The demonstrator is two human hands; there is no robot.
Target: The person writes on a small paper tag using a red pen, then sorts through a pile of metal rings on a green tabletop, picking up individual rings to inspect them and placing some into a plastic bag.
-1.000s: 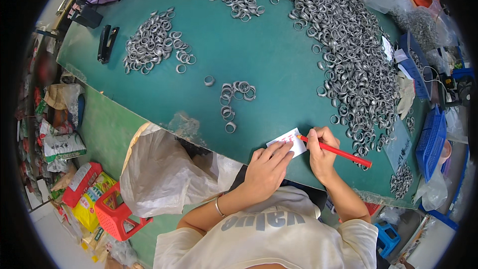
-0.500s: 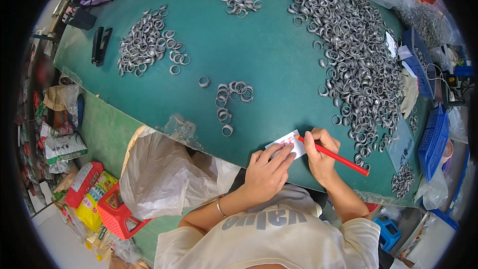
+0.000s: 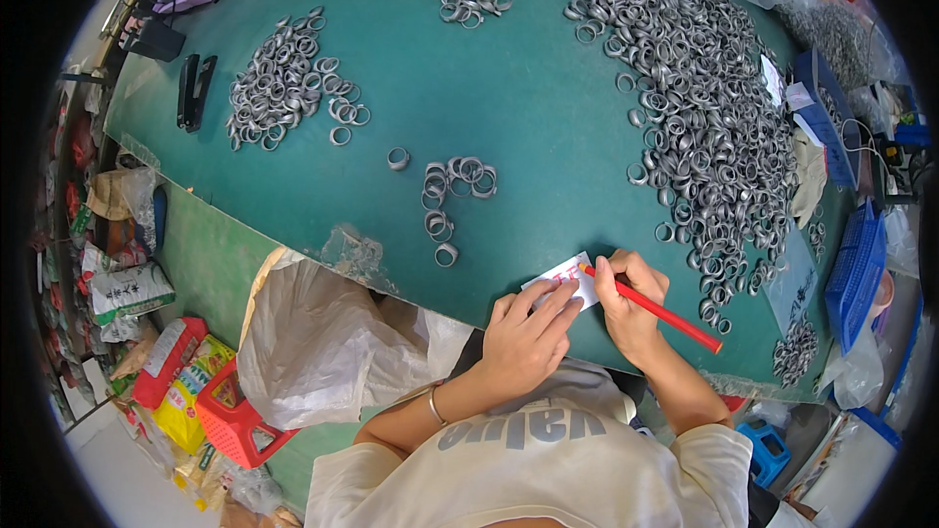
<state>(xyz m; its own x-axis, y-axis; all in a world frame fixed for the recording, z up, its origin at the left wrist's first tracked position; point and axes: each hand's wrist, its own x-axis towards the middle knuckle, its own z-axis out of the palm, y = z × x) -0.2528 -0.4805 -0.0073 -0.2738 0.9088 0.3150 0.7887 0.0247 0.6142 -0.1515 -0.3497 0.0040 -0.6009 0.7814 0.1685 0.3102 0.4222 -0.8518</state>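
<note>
My right hand [image 3: 631,303] grips a red pen [image 3: 675,321], its tip on a small white paper slip [image 3: 590,289] with red marks. The slip lies near the front edge of the green table. Flat across the slip's left part rests my left hand [image 3: 528,334], fingers stretched out and holding it down. Ahead and to the left is a small cluster of metal rings [image 3: 458,186], with one lone ring [image 3: 398,158] beside it. Farther left lies a middle-sized pile of rings [image 3: 279,83].
A large heap of rings [image 3: 704,127] covers the right and far side. A black stapler [image 3: 196,91] lies at the far left. At the right edge stand blue baskets [image 3: 854,269]. Left of me hangs a white sack [image 3: 323,342]; a red plastic basket [image 3: 233,420] is lower left.
The view has shifted very slightly. Both hands stay at the slip, and the pen's tip has moved only a little.
</note>
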